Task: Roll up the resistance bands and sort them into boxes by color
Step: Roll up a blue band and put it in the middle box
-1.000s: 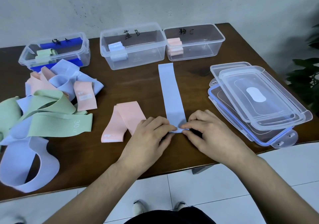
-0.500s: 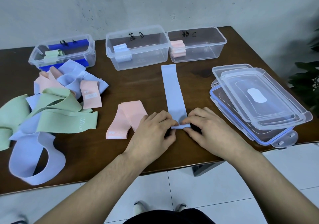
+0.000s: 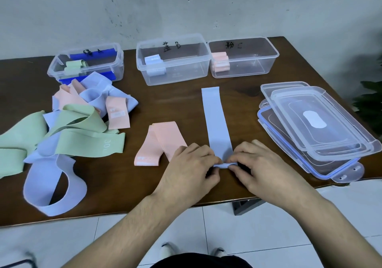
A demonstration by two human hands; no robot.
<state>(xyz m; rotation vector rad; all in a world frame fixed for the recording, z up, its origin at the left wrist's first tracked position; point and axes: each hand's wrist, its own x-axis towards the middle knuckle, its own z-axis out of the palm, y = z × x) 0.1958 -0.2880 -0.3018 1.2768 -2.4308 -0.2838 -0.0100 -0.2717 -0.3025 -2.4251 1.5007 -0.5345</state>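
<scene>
Both hands sit at the near end of the blue band (image 3: 217, 121): left hand (image 3: 190, 168) and right hand (image 3: 262, 168) pinch its little rolled end, which looks a bit fatter than a second ago. The band lies flat on the brown table (image 3: 182, 102), running toward the middle box (image 3: 172, 59), marked "B". Left of the band, a green band (image 3: 91, 143) reads "30". Right of the middle box, another box (image 3: 242, 56) reads "C". Behind is a scuffed pale wall (image 3: 186, 5).
</scene>
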